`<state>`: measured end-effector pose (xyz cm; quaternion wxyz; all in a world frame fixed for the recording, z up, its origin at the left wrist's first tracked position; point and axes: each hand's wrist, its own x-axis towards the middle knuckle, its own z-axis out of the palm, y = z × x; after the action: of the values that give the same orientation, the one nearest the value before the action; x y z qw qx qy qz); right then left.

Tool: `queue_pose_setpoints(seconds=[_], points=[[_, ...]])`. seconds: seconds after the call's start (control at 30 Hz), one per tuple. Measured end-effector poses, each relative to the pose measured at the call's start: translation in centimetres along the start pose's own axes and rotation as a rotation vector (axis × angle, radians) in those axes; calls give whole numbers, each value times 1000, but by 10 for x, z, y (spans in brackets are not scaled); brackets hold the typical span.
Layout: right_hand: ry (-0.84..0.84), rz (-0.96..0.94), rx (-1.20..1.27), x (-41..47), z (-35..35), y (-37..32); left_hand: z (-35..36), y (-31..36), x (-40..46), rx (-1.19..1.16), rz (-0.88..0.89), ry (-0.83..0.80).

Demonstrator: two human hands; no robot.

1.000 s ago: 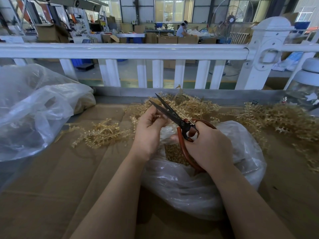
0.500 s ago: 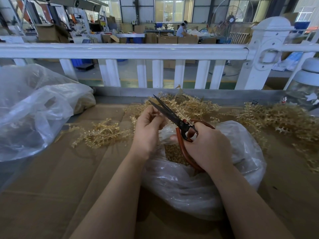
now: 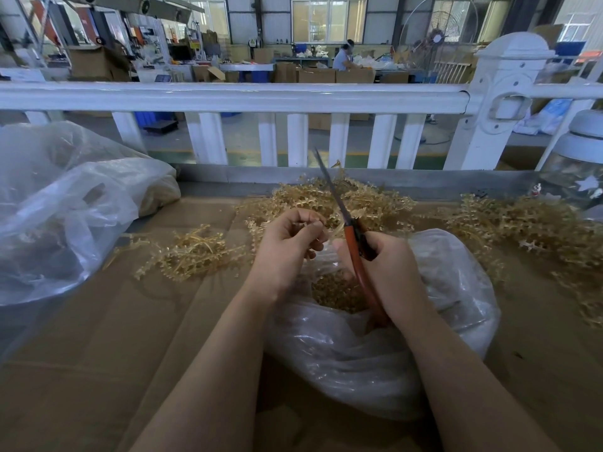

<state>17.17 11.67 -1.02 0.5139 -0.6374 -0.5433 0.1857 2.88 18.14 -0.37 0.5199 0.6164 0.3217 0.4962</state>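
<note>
Two hands work above a clear plastic bag (image 3: 456,288), which lies open on the cardboard-covered table (image 3: 130,321). The left hand (image 3: 287,252) has its thumb and fingers curled together and pinches a thin golden sprig (image 3: 332,235); the fingers hide most of it. The right hand (image 3: 391,272) is wrapped around the orange handles of the scissors (image 3: 342,213). The blades lie together and point up and away from the person. They are just beside the left fingertips, not around the sprig.

Inside the bag there is a heap of small golden pieces (image 3: 332,293). Behind the hands lies a middle pile (image 3: 375,203) of uncut sprigs, with a smaller pile (image 3: 195,256) to the left and a wider pile (image 3: 522,230) to the right.

I judge that the step in hand is the cutting of small parts from a sprig so that they fall into the bag, and that this moment is a pause between two cuts. The next move calls for opening the blades, bringing them around the sprig close to the left fingertips, and keeping the cut over the mouth of the bag. Because the fingertips are so near to the blades, the cut needs care.
</note>
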Motion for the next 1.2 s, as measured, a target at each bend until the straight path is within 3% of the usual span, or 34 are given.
queue_pose_setpoints(seconds=[0.13, 0.37, 0.57, 0.7, 0.8, 1.0, 1.2], points=[[27, 16, 104, -2, -1, -1, 0, 1, -1, -17, -3, -5], [0, 16, 69, 0, 0, -1, 0, 2, -2, -69, -10, -52], [72, 28, 205, 1, -2, -1, 1, 6, -3, -342, -140, -73], [152, 45, 349, 1, -3, 2, -3, 7, -4, -260, -258, -221], [190, 58, 417, 2, -5, 4, -2, 5, -6, -157, -252, -332], [189, 50, 400, 3, -3, 6, -4, 6, -5, -209, -240, -311], [201, 52, 265, 2, -3, 6, -6, 8, -4, -392, -207, -133]])
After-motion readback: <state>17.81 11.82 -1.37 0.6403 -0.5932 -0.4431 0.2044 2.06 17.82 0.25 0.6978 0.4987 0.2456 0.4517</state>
